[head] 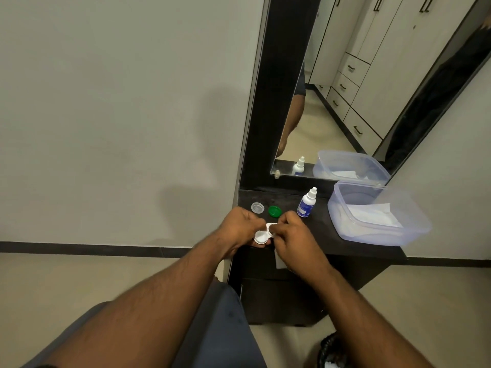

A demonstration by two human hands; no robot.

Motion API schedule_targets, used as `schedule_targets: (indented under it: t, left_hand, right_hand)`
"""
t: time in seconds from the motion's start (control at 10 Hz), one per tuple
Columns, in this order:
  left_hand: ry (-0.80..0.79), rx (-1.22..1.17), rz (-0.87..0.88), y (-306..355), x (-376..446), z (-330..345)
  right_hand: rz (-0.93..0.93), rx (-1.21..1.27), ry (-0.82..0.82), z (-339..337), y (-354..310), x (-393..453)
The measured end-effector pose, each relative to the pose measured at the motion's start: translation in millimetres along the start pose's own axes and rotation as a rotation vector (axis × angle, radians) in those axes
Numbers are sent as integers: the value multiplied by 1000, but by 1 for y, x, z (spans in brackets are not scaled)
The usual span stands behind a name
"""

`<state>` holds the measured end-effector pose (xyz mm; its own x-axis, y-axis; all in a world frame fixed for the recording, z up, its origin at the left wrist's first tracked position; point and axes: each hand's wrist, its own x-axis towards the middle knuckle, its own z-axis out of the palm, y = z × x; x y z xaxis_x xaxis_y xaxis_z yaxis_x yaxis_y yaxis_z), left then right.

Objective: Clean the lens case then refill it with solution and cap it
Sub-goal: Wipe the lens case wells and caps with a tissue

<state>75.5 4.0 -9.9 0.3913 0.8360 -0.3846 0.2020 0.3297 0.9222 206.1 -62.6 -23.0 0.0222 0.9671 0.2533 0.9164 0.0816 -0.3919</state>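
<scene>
A white lens case (261, 236) with both wells uncapped is held over the front edge of the dark shelf (332, 240). My left hand (239, 227) grips it from the left side. My right hand (293, 236) pinches a white tissue (280, 258) against the case's far well; the tissue hangs down below the hand. Two loose caps lie on the shelf behind my hands: a clear one (257, 207) and a green one (275, 211). A small white solution bottle (307, 203) with a blue label stands upright to the right of the caps.
A clear plastic box (419, 229) with white tissues inside sits at the shelf's right end. A tall mirror (358, 88) in a dark frame rises behind the shelf. A plain wall lies to the left. My knees are below the shelf.
</scene>
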Motion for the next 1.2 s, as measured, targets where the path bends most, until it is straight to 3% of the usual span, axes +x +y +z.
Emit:
schedule_targets:
  t: [0.1, 0.2, 0.3, 0.4, 0.5, 0.6, 0.7, 0.8, 0.9, 1.0, 1.2]
  left_hand:
    - [-19, 55, 5, -1, 0, -1]
    - [-75, 141, 37, -1, 0, 0]
    - [-110, 178, 65, 0, -2, -2]
    - [-124, 182, 65, -1, -1, -2]
    - [-87, 178, 90, -3, -1, 1]
    - [-59, 197, 125, -6, 0, 3]
    - [-30, 216, 157, -11, 4, 3]
    - [-22, 178, 154, -16, 5, 3]
    - [-76, 64, 124, -12, 4, 2]
    - [-101, 8, 98, -5, 7, -1]
    - [-213, 42, 64, -5, 12, -4]
  right_hand:
    - [-123, -28, -221, -22, 12, 4]
    - [-504, -428, -379, -37, 17, 11]
    - [-753, -682, -379, -45, 17, 15]
    - [-817, -745, -285, -48, 24, 13]
    - [-677, -662, -212, -32, 22, -1]
    - [-177, -373, -184, -13, -4, -17]
    - [629, 756, -104, -14, -15, -11]
    - [901, 1655, 158, -21, -1, -11]
    - [856, 1795, 368, -20, 6, -14]
    - [786, 1745, 369, -20, 6, -7]
    - [693, 1376, 319, -17, 13, 15]
